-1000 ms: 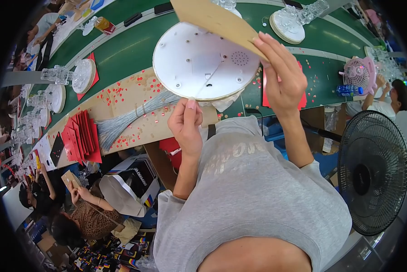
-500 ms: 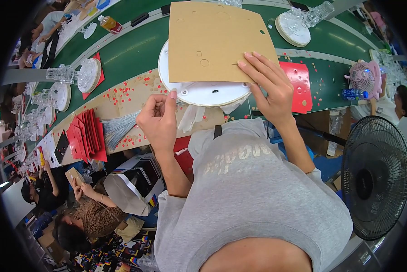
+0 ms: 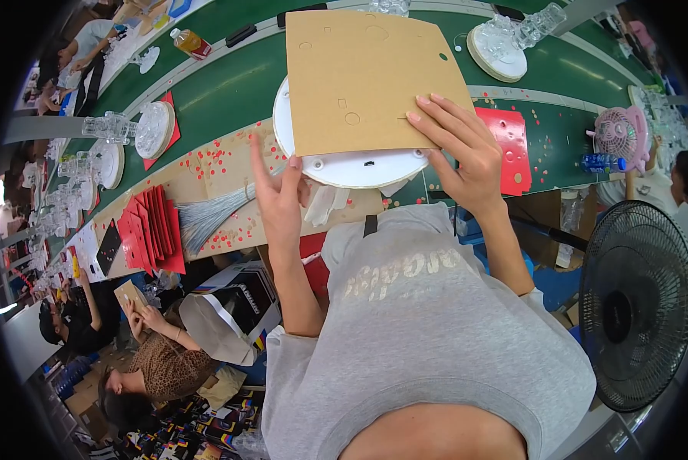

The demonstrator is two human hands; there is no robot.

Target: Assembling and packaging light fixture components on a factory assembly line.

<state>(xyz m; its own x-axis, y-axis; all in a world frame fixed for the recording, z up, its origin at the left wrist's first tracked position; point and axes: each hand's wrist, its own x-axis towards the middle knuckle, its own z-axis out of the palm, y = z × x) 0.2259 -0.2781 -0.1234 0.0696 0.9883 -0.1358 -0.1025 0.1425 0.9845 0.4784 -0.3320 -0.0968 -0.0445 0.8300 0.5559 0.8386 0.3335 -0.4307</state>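
Note:
A tan cardboard sheet [image 3: 374,77] with cut circles and small shapes lies over a round white base [image 3: 344,170]. The base's near rim shows below the sheet, with screws and a small dark socket. My right hand [image 3: 466,157] holds the sheet by its near right corner, fingers flat on top and thumb at the lower edge. By the near left corner is my left hand [image 3: 281,203], index finger stretched upward and thumb tip beside the sheet's corner. Its fingers are apart, with nothing visible held in them. The sheet hides most of the base.
Red perforated sheets [image 3: 505,149] lie to the right, a red stack [image 3: 152,230] at left beside a bundle of grey wires [image 3: 213,215]. Clear-stemmed round bases [image 3: 497,50] stand around the green table [image 3: 236,84]. A black fan [image 3: 637,307] is at right; other people sit lower left.
My left hand has opened from a pinch, its index finger now stretched up. The sheet, base and right hand sit slightly lower in view, along with the surroundings.

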